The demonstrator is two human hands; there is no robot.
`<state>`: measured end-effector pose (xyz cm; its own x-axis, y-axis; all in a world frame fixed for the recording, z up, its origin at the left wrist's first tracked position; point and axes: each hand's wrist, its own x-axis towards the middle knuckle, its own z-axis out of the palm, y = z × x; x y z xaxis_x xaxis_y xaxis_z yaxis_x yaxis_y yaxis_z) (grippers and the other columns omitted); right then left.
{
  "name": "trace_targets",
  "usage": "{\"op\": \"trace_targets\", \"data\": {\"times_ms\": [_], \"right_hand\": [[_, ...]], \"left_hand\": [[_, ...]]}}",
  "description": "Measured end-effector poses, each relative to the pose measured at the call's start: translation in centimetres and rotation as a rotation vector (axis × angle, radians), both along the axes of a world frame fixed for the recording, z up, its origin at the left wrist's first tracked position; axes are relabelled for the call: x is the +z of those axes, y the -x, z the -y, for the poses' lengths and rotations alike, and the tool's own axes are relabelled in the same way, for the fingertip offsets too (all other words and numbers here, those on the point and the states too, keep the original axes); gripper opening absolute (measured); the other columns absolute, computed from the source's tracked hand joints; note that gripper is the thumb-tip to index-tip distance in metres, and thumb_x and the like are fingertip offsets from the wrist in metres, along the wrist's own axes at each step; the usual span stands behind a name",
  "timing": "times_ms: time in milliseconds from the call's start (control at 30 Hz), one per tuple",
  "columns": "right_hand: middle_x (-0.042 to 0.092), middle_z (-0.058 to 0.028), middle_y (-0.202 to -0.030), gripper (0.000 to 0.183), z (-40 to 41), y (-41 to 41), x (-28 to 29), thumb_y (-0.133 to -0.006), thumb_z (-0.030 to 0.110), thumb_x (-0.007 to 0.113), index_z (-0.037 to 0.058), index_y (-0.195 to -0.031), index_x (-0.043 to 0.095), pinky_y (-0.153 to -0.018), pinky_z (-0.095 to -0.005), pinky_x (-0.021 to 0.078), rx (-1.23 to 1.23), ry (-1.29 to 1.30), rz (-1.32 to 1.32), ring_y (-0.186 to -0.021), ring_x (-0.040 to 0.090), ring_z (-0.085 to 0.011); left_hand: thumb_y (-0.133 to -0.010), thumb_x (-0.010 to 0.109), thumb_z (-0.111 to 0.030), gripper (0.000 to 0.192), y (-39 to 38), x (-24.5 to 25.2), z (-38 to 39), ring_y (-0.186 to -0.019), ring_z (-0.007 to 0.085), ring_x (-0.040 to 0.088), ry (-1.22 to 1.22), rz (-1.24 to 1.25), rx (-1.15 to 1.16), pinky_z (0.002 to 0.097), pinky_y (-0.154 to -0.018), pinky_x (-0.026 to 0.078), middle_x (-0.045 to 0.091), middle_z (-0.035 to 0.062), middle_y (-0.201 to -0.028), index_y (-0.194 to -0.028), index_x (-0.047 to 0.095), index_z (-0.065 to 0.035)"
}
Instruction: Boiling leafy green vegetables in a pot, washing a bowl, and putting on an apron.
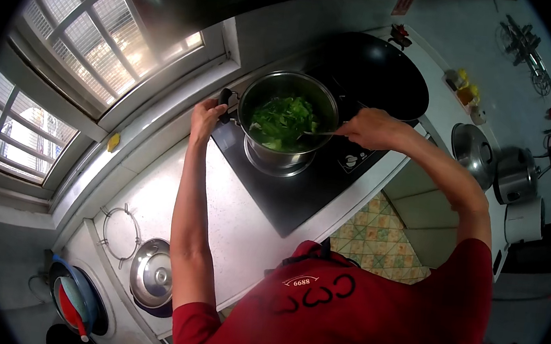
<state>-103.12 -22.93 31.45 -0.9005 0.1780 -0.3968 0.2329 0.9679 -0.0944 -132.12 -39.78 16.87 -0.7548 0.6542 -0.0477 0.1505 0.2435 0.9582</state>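
A steel cooking pot [284, 155] stands on the black glass hob [287, 202], with green leafy vegetables [287, 119] in liquid inside it. My left hand [206, 117] grips the pot's black side handle [224, 102]. Over the pot's right rim, my right hand [372, 129] holds a thin metal utensil [320, 133]. Its far end dips among the leaves, so I cannot tell whether it is a spoon or another tool. The pot's opposite handle is mostly hidden by my right hand.
A black wok [382, 78] sits at the back right of the hob. Control knobs [351, 161] lie beneath my right wrist. A wire ring stand [122, 232] and a steel lid [152, 272] are left. A blue basin [83, 288] is lower left; a domed lid [474, 152] stands right.
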Motion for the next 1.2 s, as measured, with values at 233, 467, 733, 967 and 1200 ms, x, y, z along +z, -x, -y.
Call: {"op": "trace_targets", "data": {"times_ms": [233, 467, 733, 967, 1200], "right_hand": [[0.061, -0.0123, -0.077, 0.024, -0.4, 2.7, -5.8, -0.070, 0.007, 0.050, 0.0103, -0.090, 0.063, -0.066, -0.0371, 0.0487, 0.101, -0.230, -0.028, -0.075, 0.060, -0.0275], [0.060, -0.0132, -0.071, 0.031, -0.7, 4.4, -6.8, -0.072, 0.009, 0.050, 0.0158, -0.100, 0.060, -0.062, -0.0383, 0.0496, -0.009, -0.239, -0.189, -0.071, 0.061, -0.0288], [0.062, -0.0115, -0.082, 0.024, 0.1, 4.0, -5.8, -0.079, 0.017, 0.043, 0.0096, -0.095, 0.060, -0.070, -0.0367, 0.0474, -0.025, 0.159, 0.103, -0.076, 0.060, -0.0276], [0.062, -0.0126, -0.079, 0.016, -0.3, 4.7, -4.9, -0.072, 0.009, 0.051, 0.0051, -0.081, 0.063, -0.063, -0.0342, 0.0501, 0.052, -0.300, -0.062, -0.077, 0.061, -0.0264], [0.061, -0.0102, -0.081, 0.022, 0.1, 2.6, -0.7, -0.071, 0.007, 0.048, 0.0133, -0.086, 0.064, -0.066, -0.0357, 0.0494, 0.108, -0.223, 0.064, -0.077, 0.060, -0.0255]], "left_hand": [[-0.070, 0.060, -0.018, 0.038, -0.3, 0.1, -0.4, -0.080, 0.0188, 0.055, -0.008, -0.047, 0.001, 0.0289, -0.075, 0.040, 0.059, 0.0122, -0.086, -0.099, 0.056, 0.0060], [-0.068, 0.060, -0.018, 0.034, -0.4, -0.5, -0.4, -0.074, 0.0162, 0.055, -0.069, -0.062, 0.052, 0.0265, -0.070, 0.040, 0.061, 0.0112, -0.080, -0.093, 0.059, 0.0051], [-0.069, 0.061, -0.017, 0.034, -0.9, 0.4, -0.5, -0.076, 0.0160, 0.055, -0.075, -0.031, 0.040, 0.0260, -0.071, 0.040, 0.061, 0.0112, -0.082, -0.094, 0.059, 0.0050], [-0.070, 0.061, -0.017, 0.033, 0.0, -0.5, 0.1, -0.074, 0.0161, 0.055, -0.068, -0.050, 0.038, 0.0258, -0.071, 0.041, 0.061, 0.0109, -0.080, -0.094, 0.059, 0.0049], [-0.073, 0.061, -0.018, 0.041, 0.1, -0.1, 0.1, -0.087, 0.0183, 0.054, 0.030, -0.027, 0.002, 0.0297, -0.081, 0.039, 0.059, 0.0118, -0.093, -0.105, 0.054, 0.0066]]}}
